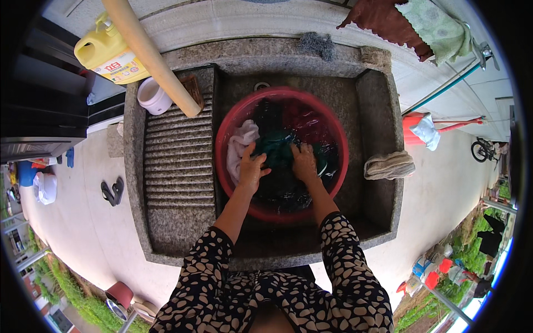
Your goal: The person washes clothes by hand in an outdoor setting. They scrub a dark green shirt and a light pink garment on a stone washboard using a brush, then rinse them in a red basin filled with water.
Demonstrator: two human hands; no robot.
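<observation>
A round red basin [342, 150] of water sits in a stone sink, holding soaked clothes. Inside it are a white cloth [242, 145] at the left, a dark green garment [276, 145] in the middle and a dark red one [305, 123] at the far right. My left hand [252, 168], wet and with fingers spread, is over the basin beside the white cloth, gripping nothing. Against the green garment at the water's surface, my right hand [303, 162] rests with its fingers stretched forward and slightly apart. Dark cloth [283, 194] lies under the water nearer to me.
Left of the basin is the sink's ribbed washboard [179, 161], with a white tub [154, 96], a pale pole [161, 66] and a yellow jug [108, 53] near its far end. A folded cloth [388, 165] hangs over the right rim. A scouring pad [317, 45] lies on the back ledge.
</observation>
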